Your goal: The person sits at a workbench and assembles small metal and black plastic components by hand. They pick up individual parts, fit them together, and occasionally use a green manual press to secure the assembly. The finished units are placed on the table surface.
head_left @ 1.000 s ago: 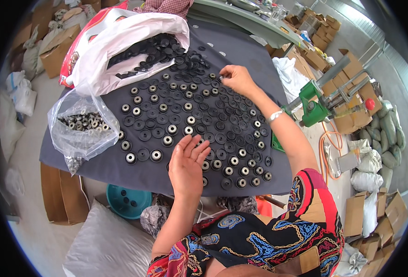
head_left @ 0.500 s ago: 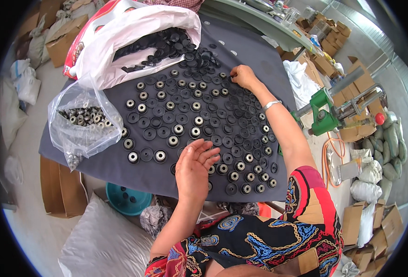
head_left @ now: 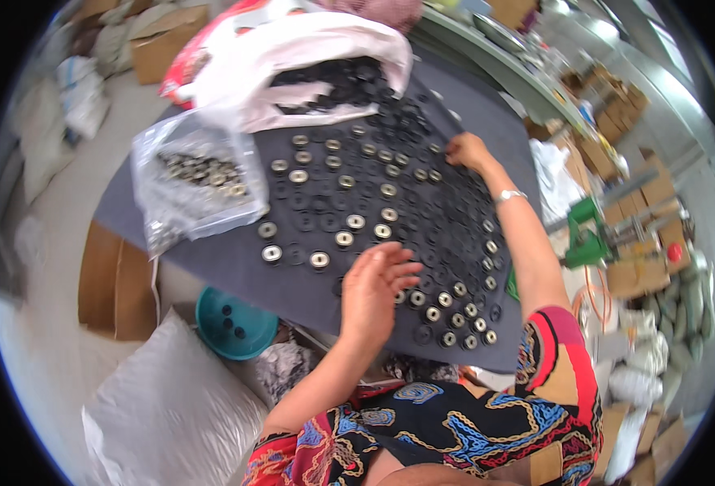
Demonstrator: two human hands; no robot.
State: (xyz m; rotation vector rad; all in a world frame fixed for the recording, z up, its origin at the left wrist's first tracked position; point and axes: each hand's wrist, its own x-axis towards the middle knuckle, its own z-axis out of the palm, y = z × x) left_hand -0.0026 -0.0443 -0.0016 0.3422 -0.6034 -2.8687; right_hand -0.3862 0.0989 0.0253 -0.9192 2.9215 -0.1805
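Note:
Black round plastic caps (head_left: pixel 424 334) cover much of the dark grey cloth-topped table (head_left: pixel 195 266), several with ring-shaped metal bearings (head_left: pixel 319 260) seated in them. My left hand (head_left: pixel 367 296) hovers over the near rows with its fingers loosely bent and apart; nothing shows in it. At the far right of the spread, my right hand (head_left: pixel 468 152) is closed at the fingertips beside the caps; what it pinches is hidden. A clear plastic bag (head_left: pixel 148 154) of loose bearings lies at the left. Behind the rows, black caps spill from a white sack (head_left: pixel 333 39) lying open.
Below the table's left edge stand an open cardboard box (head_left: pixel 116 279), a teal basin (head_left: pixel 254 347) with a few black caps, and a stuffed pale sack (head_left: pixel 171 413). A green metal machine (head_left: pixel 586 231) stands to the right. Another table (head_left: pixel 503 61) runs along the back.
The whole view has shifted, so the table and both hands appear farther right. My hands keep nearly the same places over the caps. The picture is blurrier.

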